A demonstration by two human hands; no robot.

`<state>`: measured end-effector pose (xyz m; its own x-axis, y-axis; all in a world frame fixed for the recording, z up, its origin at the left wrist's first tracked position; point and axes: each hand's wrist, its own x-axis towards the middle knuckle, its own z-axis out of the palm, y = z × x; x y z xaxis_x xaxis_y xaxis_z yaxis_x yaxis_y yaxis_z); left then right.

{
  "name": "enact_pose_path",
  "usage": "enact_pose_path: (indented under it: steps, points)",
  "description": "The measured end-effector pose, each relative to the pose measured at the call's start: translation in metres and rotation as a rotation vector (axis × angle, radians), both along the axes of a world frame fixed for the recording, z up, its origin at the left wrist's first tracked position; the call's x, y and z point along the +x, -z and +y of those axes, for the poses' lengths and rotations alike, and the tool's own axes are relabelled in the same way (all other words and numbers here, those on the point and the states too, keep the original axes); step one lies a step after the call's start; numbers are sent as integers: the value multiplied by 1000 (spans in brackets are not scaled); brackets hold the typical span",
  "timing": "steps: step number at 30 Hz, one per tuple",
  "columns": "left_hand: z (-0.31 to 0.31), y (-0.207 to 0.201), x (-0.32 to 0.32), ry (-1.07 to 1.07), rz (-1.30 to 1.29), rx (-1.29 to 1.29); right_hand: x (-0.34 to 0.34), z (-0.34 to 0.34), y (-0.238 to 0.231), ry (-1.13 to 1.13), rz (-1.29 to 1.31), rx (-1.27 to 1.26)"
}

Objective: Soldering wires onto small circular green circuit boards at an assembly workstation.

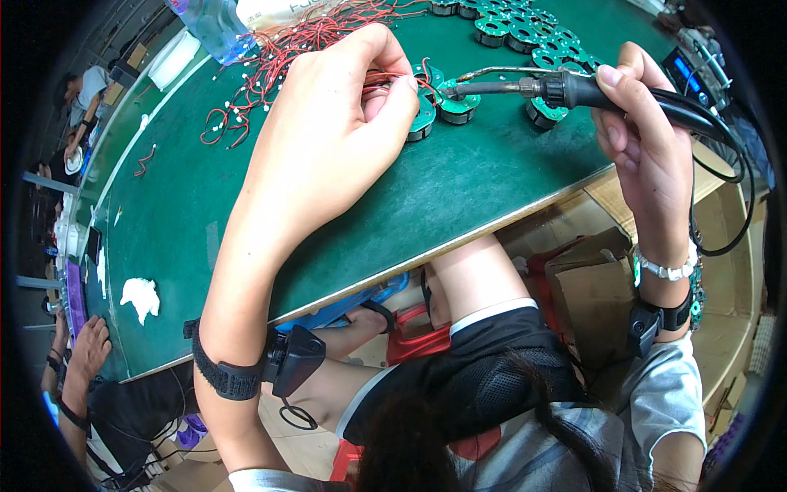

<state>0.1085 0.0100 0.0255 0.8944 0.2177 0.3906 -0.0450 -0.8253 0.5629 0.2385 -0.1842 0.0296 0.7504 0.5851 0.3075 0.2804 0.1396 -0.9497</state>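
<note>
Two hands: left [340, 127] curled, pinching wires [378, 79]; right [654, 127] gripping soldering iron [578, 90].

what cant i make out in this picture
In the head view:
- red wires: partly hidden by the left hand
- soldering iron: tip too small to tell if it touches the round green board
- white bag: cut off by the top edge
- blue display: too small to read
</note>
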Motion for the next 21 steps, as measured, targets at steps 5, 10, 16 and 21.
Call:
enact_pose_path:
  steps: [5, 10, 16, 21]
  points:
    - [2, 1, 0, 15, -27, -20, 0, 0, 1, -2, -20, 11]
    - [3, 1, 0, 7, 0, -16, 1, -2, 1, 6, -10, 9]
    - [2, 0, 0, 29, -5, -43, 2, -3, 2, -20, -7, 21]
    - [2, 0, 0, 26, -1, -80, 2, -3, 3, -44, 9, 27]
